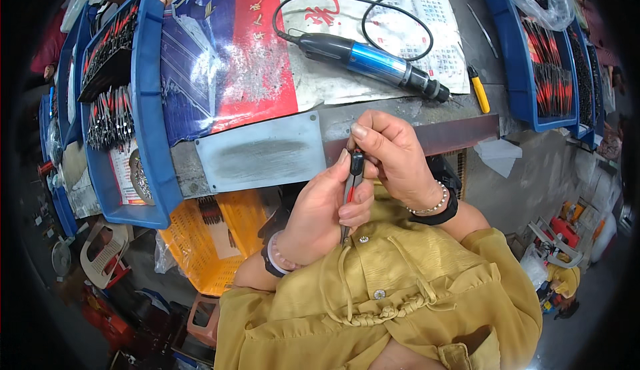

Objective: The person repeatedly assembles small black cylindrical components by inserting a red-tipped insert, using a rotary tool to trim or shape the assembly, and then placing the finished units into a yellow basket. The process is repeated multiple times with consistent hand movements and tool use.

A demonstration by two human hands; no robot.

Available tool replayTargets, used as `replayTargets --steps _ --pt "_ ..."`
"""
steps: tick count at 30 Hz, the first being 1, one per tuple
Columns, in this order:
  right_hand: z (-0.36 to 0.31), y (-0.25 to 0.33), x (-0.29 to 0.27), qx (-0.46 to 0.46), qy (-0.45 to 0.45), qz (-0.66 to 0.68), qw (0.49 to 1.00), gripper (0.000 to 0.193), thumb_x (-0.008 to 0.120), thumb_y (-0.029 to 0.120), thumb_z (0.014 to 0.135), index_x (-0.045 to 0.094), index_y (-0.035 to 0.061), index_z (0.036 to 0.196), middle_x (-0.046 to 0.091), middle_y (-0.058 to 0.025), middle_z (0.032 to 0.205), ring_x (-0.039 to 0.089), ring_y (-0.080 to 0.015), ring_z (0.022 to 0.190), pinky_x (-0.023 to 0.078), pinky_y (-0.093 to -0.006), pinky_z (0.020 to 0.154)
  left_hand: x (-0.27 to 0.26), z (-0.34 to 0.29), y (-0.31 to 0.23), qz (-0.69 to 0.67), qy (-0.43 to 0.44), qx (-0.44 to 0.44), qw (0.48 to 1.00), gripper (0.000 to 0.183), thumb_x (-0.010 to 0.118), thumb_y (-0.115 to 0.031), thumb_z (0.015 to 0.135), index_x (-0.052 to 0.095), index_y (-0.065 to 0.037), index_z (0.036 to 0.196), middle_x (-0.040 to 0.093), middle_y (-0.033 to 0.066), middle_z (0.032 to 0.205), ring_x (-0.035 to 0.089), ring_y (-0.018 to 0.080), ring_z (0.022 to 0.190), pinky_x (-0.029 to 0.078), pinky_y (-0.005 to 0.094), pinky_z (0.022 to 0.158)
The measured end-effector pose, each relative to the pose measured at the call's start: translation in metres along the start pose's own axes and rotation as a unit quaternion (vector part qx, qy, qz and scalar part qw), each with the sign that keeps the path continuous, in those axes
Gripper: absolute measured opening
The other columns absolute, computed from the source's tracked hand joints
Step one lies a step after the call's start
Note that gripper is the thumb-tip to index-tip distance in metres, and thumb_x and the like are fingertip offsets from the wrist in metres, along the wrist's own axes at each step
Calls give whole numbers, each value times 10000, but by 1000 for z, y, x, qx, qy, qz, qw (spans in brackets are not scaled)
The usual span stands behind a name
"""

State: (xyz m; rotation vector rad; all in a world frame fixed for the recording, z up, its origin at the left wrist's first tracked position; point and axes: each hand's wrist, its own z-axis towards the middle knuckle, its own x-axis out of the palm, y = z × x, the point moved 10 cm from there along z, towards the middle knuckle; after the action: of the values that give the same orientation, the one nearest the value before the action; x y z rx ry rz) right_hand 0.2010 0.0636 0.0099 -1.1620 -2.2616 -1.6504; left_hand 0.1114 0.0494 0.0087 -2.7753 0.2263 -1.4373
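Note:
My left hand (325, 203) is closed around a slim black-and-red hand tool (357, 165) with a grey metal end, held upright in front of my chest. The metal end points down toward my shirt. Above it, my right hand (395, 149) is closed too, its thumb and fingers pinching the tool's upper end, where a bit of red shows. Those fingers hide whether a smaller part sits there. Beyond my hands, a blue-and-black electric screwdriver (377, 63) lies on the bench with its bit toward the right.
Blue bins (155, 137) with many black-and-red pieces stand at left; another blue bin (523, 70) is at right. A yellow-handled tool (479, 91) lies near the screwdriver. A worn pale plate (293, 130) lines the bench edge. Below left hangs a yellow basket (183, 240).

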Motion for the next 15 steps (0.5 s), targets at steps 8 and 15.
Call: replayTargets --steps 8,15 --pt "6 7 0 -19 -29 -39 999 214 553 200 980 574 44 835 549 26 723 421 1 505 315 -153 445 5 1 -8 -25 12 34 999 359 398 -393 1038 538 -63 1024 482 -17 736 370 52 540 292 204 493" --pt "6 17 3 14 29 2 999 221 555 209 983 568 42 839 546 25 709 381 -5 486 292 -169 432 11 8 -16 43 62 73 995 383 421 -365 1031 566 -19 1108 614 50 835 578 141 647 470 255 597"
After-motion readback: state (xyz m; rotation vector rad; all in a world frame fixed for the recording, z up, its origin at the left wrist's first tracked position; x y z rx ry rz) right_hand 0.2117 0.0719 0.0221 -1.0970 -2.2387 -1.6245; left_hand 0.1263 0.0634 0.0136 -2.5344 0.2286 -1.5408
